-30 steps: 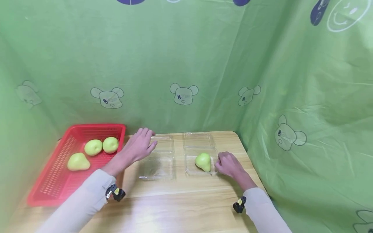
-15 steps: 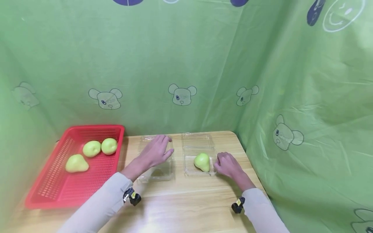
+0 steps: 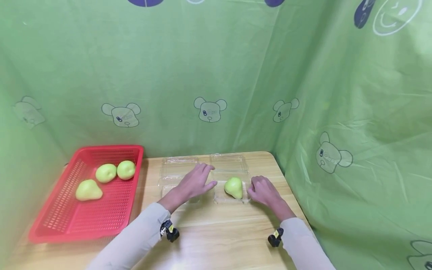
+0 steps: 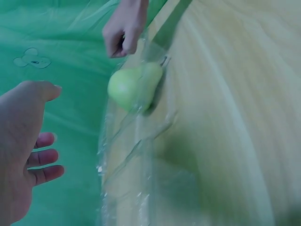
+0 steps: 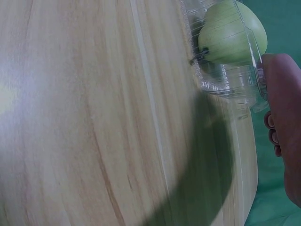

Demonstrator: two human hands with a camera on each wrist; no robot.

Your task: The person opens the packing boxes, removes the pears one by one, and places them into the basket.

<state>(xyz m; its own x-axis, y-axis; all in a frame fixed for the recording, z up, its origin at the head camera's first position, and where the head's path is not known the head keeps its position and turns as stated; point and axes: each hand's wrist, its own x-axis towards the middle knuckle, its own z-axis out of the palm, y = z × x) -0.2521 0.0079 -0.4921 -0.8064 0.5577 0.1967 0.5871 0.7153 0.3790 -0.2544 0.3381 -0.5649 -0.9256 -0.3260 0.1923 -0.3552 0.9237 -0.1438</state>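
A green pear lies in the base of a clear plastic clamshell container, whose lid is folded back behind it. At that container's right side my right hand pinches the rim, thumb against the edge and fingers curled, as the right wrist view shows. My left hand hovers between this container and a second clear clamshell container, partly covering the latter. Its fingers are loosely spread and hold nothing. In the left wrist view the pear sits beyond the left hand's fingertips.
A red plastic basket stands at the left of the wooden table, holding a pear and two round green fruits. Green curtains close off the back and both sides.
My left hand has moved right from beside the basket, across the left container, towards the container with the pear. My right hand stays at that container's rim.
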